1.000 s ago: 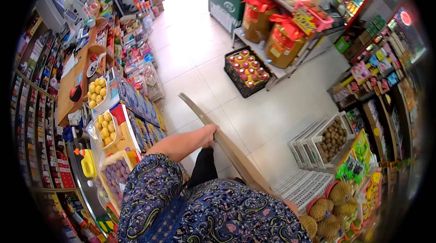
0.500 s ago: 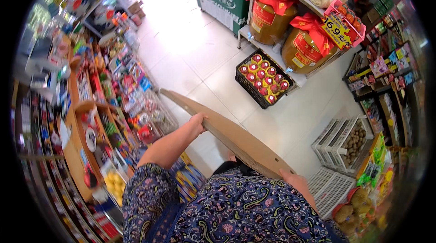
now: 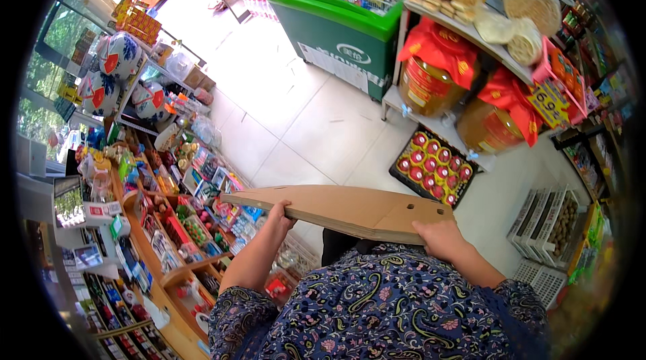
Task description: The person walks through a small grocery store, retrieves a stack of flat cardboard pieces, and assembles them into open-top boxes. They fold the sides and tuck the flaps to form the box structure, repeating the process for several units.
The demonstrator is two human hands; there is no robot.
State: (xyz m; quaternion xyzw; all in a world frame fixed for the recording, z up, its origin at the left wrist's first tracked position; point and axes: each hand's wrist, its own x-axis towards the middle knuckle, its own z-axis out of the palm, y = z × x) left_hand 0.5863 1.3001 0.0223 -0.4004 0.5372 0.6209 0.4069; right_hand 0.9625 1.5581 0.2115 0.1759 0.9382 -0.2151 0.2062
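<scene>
Flattened cardboard (image 3: 336, 205) spans crosswise in front of your patterned blouse (image 3: 377, 293), its layers showing along the near edge and two dark holes near its right end. Your left grip (image 3: 279, 217) is closed over its near edge toward the left end; your right grip (image 3: 441, 237) pinches the right corner, fingers partly hidden. The left tip overlaps goods beside the wooden tabletop (image 3: 178, 313) from your viewpoint; the right end appears close to a black crate (image 3: 398, 177) of red fruit, though the height gap can't be judged. Beyond, pale floor tiles (image 3: 313, 118) run between the goods and a green chest freezer (image 3: 336, 40) to a bright doorway. The freezer bears a pale oval emblem; large jars (image 3: 425, 87) wear red labels; a yellow price sign (image 3: 548, 103) carries big dark characters.
</scene>
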